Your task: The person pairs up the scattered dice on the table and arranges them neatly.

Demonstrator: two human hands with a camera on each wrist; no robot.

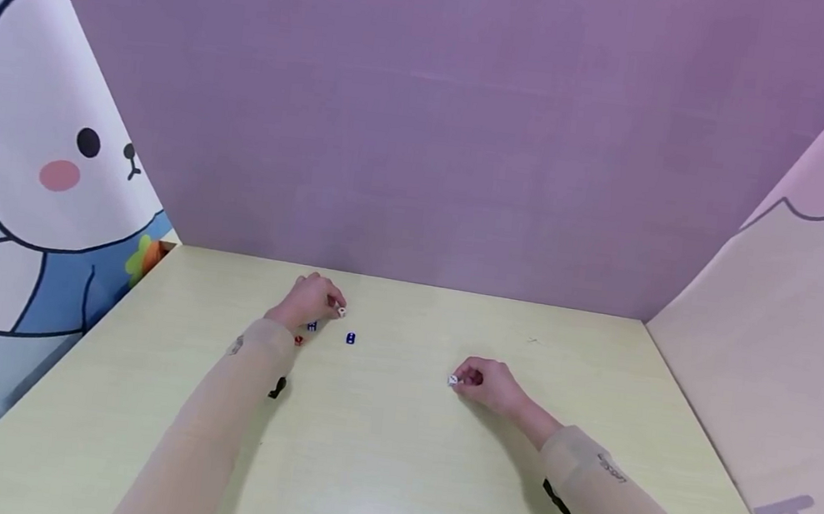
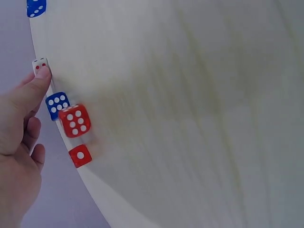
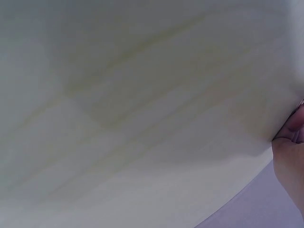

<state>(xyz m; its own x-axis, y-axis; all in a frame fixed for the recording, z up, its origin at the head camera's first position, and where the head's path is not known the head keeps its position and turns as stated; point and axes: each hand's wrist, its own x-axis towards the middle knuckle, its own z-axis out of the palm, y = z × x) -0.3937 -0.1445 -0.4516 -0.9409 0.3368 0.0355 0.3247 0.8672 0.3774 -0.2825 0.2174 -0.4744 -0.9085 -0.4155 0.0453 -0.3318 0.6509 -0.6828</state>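
My left hand (image 1: 312, 298) pinches a white die (image 2: 41, 63) between thumb and fingers toward the back left of the table. Right by that hand lie a blue die (image 2: 58, 104) and two red dice, one with six dots up front (image 2: 75, 120) and one showing a single dot (image 2: 80, 156). A second blue die (image 1: 351, 338) sits a little to the right of them. Farther right, my right hand (image 1: 492, 385) pinches another white die (image 1: 453, 380) with its fingertips, low over the table. In the right wrist view only part of that hand shows, and its die is hidden.
The pale wooden table (image 1: 376, 454) meets a purple wall panel (image 1: 426, 124) at its back edge. A bunny-printed panel (image 1: 52, 169) stands on the left, a pale printed panel (image 1: 787, 347) on the right. Beige sleeves cover both forearms.
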